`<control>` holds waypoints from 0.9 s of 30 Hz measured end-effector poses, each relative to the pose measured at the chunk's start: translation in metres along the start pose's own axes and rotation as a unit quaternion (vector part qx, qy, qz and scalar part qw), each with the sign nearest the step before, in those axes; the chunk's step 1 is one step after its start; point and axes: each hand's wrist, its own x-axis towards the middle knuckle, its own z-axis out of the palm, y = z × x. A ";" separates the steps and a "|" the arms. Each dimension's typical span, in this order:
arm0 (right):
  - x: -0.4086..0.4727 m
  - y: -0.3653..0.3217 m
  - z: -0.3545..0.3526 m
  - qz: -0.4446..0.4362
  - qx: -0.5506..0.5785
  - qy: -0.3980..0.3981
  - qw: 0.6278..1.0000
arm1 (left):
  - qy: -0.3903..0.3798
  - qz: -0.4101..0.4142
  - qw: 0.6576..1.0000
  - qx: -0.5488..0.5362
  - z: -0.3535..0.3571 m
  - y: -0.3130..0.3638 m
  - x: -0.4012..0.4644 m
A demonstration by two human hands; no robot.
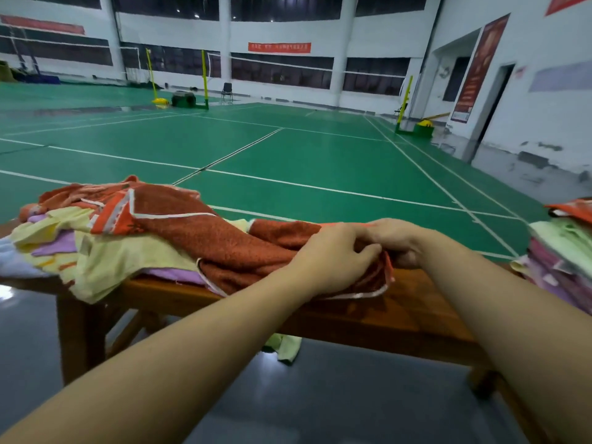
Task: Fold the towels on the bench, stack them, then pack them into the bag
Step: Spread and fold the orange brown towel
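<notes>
Both hands — left hand (333, 251) and right hand (395, 240) — are pinching one end of the rust towel (224, 241), their grip closed on its bunched edge. It is lying across the worktop (384, 318), trailing into the pile (96, 245). Soft, light and floppy, I'd say — best taken by the corners.

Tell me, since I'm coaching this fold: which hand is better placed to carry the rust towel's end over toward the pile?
Probably the left hand. It grips the rust towel on the side nearer the unfolded pile, while the right hand can anchor the end.
</notes>
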 end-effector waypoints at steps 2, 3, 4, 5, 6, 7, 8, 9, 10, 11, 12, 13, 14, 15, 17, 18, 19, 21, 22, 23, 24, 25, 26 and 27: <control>-0.010 0.018 -0.025 0.002 -0.004 0.040 0.999 | 0.037 -0.020 0.999 0.006 -0.001 -0.005 0.005; -0.015 0.027 -0.038 0.013 -0.005 0.064 0.998 | 0.048 -0.033 0.998 0.018 -0.002 -0.011 0.008; -0.020 0.036 -0.050 0.022 -0.008 0.087 0.996 | 0.053 -0.046 0.997 0.033 -0.003 -0.019 0.011; -0.026 0.043 -0.060 0.026 -0.013 0.103 0.994 | 0.060 -0.059 0.995 0.050 -0.005 -0.030 0.014; -0.029 0.051 -0.071 0.031 -0.015 0.118 0.992 | 0.073 -0.073 0.992 0.069 -0.007 -0.043 0.017; -0.034 0.057 -0.078 0.036 -0.004 0.127 0.991 | 0.084 -0.091 0.989 0.084 -0.009 -0.057 0.021; -0.034 0.066 -0.089 0.043 0.003 0.144 0.989 | 0.089 -0.112 0.985 0.096 -0.013 -0.070 0.024; -0.034 0.074 -0.099 0.046 0.004 0.173 0.984 | 0.085 -0.134 0.982 0.104 -0.016 -0.081 0.026; -0.031 0.084 -0.111 0.053 -0.008 0.224 0.973 | 0.075 -0.153 0.979 0.110 -0.018 -0.090 0.027; -0.028 0.093 -0.121 0.061 -0.027 0.288 0.955 | 0.067 -0.164 0.978 0.114 -0.020 -0.098 0.027; -0.024 0.103 -0.132 0.075 -0.063 0.359 0.928 | 0.067 -0.161 0.978 0.118 -0.021 -0.105 0.027; -0.024 0.109 -0.140 0.091 -0.109 0.418 0.897 | 0.076 -0.146 0.979 0.121 -0.022 -0.111 0.026; -0.026 0.112 -0.148 0.110 -0.150 0.459 0.869 | 0.088 -0.125 0.981 0.123 -0.021 -0.115 0.024; -0.031 0.114 -0.154 0.136 -0.196 0.480 0.844 | 0.095 -0.103 0.982 0.124 -0.019 -0.117 0.022; -0.040 0.114 -0.165 0.192 -0.288 0.468 0.813 | 0.098 -0.070 0.983 0.135 -0.015 -0.120 0.018; -0.041 0.114 -0.166 0.205 -0.339 0.461 0.794 | 0.101 -0.057 0.982 0.147 -0.011 -0.122 0.017; -0.042 0.112 -0.163 0.202 -0.381 0.459 0.777 | 0.112 -0.038 0.979 0.163 -0.008 -0.122 0.015; -0.034 0.109 -0.153 0.128 -0.431 0.462 0.764 | 0.129 0.024 0.973 0.188 -0.002 -0.119 0.012; -0.028 0.108 -0.145 0.066 -0.442 0.444 0.777 | 0.109 0.055 0.975 0.185 0.000 -0.115 0.010; -0.023 0.106 -0.134 0.003 -0.438 0.403 0.803 | 0.071 0.080 0.978 0.180 0.002 -0.110 0.009; -0.017 0.108 -0.124 -0.049 -0.427 0.343 0.835 | 0.026 0.100 0.978 0.184 0.005 -0.107 0.008; -0.013 0.110 -0.114 -0.079 -0.421 0.276 0.860 | -0.018 0.109 0.974 0.197 0.007 -0.104 0.007; -0.008 0.115 -0.106 -0.076 -0.423 0.219 0.876 | -0.048 0.110 0.970 0.213 0.008 -0.100 0.006; -0.005 0.122 -0.101 -0.053 -0.438 0.182 0.879 | -0.064 0.104 0.966 0.226 0.009 -0.098 0.006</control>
